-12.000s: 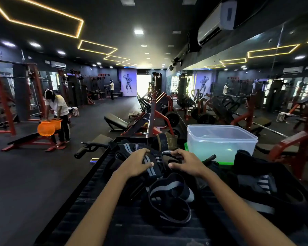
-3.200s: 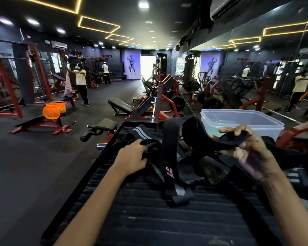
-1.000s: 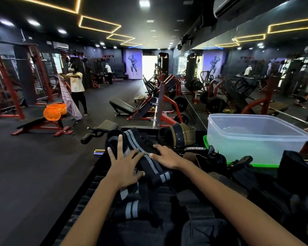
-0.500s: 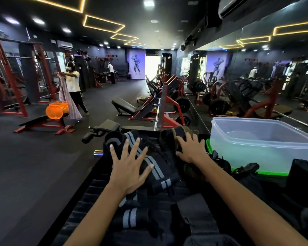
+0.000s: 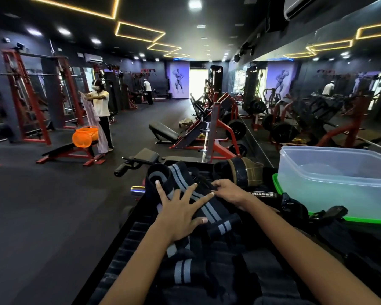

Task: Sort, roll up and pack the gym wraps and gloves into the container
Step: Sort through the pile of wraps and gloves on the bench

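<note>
Left hand (image 5: 180, 213) lies flat, fingers spread, pressing on the black wrap with grey stripes (image 5: 198, 201), which lies on the dark tabletop (image 5: 128, 243); its far end is rolled up. Right hand (image 5: 230, 192), fingers curled, pinches a black strap (image 5: 204, 183) just beyond the wrap. Black-and-tan gloves (image 5: 242, 172) lie behind the right hand. Clear plastic container (image 5: 337, 183) stands to the right on a green lid (image 5: 361, 220), more black gear in front of it.
</note>
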`<state>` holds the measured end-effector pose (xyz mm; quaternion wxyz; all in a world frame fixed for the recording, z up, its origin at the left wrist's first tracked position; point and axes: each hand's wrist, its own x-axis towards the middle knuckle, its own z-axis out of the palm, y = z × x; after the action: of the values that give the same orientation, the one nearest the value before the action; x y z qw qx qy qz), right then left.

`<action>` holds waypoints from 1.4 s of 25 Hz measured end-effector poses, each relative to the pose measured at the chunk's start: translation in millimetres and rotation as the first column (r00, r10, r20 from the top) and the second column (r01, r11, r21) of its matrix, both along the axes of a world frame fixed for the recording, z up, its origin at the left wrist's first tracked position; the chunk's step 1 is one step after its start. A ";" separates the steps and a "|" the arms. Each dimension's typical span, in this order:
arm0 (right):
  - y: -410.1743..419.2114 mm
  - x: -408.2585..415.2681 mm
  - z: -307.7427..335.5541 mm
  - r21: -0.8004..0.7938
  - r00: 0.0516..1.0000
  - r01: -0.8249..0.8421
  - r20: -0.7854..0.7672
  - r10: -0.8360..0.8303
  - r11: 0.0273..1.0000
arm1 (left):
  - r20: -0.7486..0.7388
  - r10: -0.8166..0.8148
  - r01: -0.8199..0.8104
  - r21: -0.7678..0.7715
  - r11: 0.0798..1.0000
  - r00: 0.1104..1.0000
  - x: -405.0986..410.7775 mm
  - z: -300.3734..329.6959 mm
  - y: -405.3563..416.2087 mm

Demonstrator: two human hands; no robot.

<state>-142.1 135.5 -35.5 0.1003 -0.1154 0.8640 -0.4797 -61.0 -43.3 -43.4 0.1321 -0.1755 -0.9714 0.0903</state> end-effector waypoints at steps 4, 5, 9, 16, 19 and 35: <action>2.3 8.6 1.4 -0.050 1.000 -0.009 -0.029 0.008 0.999 | -0.078 -0.082 0.085 0.043 0.995 0.994 -2.6 -3.1 -3.7; 2.5 9.4 2.2 -0.051 0.998 -0.017 -0.061 0.014 0.999 | -0.099 -0.132 0.133 0.004 0.991 0.986 -3.1 -3.0 -3.2; 17.3 7.6 10.1 -0.081 0.987 0.015 -0.159 -0.028 0.997 | -0.106 -0.210 0.204 -0.061 0.977 0.972 -4.7 -1.1 0.6; 55.6 23.2 30.3 -0.266 0.894 0.208 -0.338 -0.293 0.941 | 0.021 -0.118 0.115 0.085 0.990 0.993 1.4 -0.3 7.3; 66.2 42.4 34.9 -0.384 0.914 0.181 -0.274 -0.298 0.906 | 0.005 -0.121 0.120 0.113 0.986 0.993 3.8 -1.6 11.6; 38.8 69.9 6.1 -0.326 0.939 0.342 0.091 -0.331 0.881 | -0.271 -0.140 0.243 0.395 0.886 0.952 -2.8 18.6 -19.9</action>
<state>-72.2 174.3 -29.3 0.0083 0.0286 0.7741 -0.6323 -63.8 -63.2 -24.8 0.2894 -0.2263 -0.9227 -0.1166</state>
